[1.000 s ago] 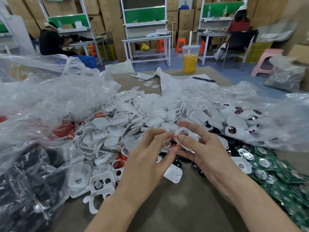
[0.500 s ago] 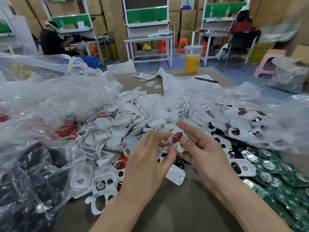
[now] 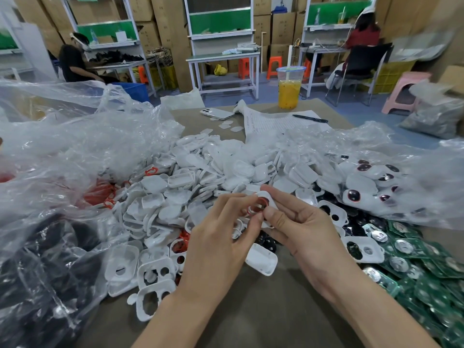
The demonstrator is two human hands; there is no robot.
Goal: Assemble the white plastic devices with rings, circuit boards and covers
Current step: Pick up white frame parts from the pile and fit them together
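Your right hand [image 3: 303,229] is gripping a white housing [image 3: 266,196], fingers curled round its edges. Your left hand [image 3: 221,239] is pinching a red ring [image 3: 258,207] against the housing's round opening. Both hands are hovering together above the pile of white parts [image 3: 200,177], forearms converging.

Bright, even indoor light, soft shadows, glare on plastic bags [image 3: 75,151], wide-angle bending and blur at edges.

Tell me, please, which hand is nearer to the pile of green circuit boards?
Right. The right hand holds a white housing with the green circuit boards just off to its right; the left hand sits farther left, pinching a red ring against that housing.
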